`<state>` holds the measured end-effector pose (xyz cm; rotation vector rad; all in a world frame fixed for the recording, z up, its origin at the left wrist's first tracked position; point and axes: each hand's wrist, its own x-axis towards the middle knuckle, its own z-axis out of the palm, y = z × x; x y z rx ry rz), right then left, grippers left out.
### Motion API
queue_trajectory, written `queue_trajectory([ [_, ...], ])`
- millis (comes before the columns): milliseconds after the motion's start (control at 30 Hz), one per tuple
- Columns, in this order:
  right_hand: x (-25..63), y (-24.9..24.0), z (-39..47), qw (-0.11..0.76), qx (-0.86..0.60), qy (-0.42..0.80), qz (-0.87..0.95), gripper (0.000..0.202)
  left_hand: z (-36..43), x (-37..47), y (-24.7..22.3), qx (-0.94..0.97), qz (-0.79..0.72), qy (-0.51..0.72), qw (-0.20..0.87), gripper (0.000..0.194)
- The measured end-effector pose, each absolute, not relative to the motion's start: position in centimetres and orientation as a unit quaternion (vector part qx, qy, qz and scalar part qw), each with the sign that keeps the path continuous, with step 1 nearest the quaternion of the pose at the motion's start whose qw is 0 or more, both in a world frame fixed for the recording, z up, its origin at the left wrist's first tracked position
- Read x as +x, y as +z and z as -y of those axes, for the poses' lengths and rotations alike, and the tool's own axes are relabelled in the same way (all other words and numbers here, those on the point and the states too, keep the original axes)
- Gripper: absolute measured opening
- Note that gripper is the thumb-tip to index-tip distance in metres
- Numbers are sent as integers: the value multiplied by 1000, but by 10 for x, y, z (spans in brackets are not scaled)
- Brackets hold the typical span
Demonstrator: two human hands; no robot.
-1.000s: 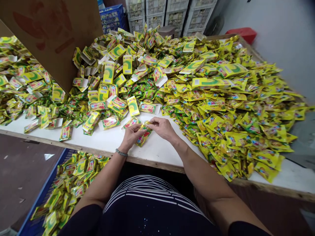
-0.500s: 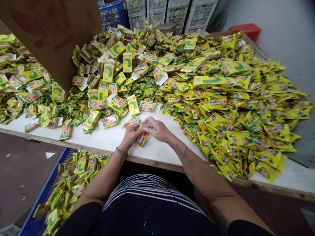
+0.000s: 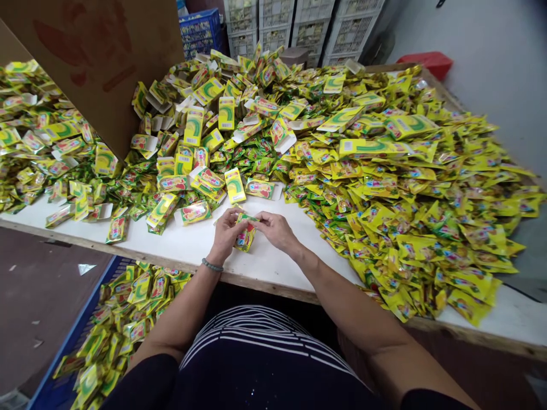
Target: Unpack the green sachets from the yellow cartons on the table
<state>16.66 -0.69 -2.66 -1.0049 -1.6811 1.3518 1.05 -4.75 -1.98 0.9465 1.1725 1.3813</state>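
My left hand point(image 3: 225, 234) is closed around a small yellow carton point(image 3: 244, 241) with red fruit pictures, held tilted just above the white tabletop point(image 3: 282, 267). At the carton's upper end, my right hand point(image 3: 277, 230) pinches a small green-and-yellow packet point(image 3: 248, 218) between thumb and fingers. How far the packet sits inside the carton is hidden by the fingers. Just beyond my hands, a yellow carton with a green arc point(image 3: 234, 185) lies beside another carton with a white open flap point(image 3: 261, 189).
Loose yellow packets point(image 3: 410, 216) are heaped on the right. Mixed cartons point(image 3: 194, 125) and green packets spread left and back, around a brown cardboard sheet point(image 3: 98, 68). Below the table's left edge, a blue crate point(image 3: 68, 347) holds filled-looking cartons. Stacked white crates point(image 3: 314, 28) stand behind.
My right hand has drawn slightly right, its fingers now at the carton's upper end, so more of the carton and green packet shows. The whole view has shifted slightly.
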Motion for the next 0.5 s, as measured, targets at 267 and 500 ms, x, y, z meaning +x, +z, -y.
queue_trajectory([
  [267,176,-21,-1,438,-386,591,557,48,48,15,-16,396,-468,571,546,55],
  [500,179,-8,4,395,-362,502,679,29,48,15,-15,333,-496,611,519,47],
])
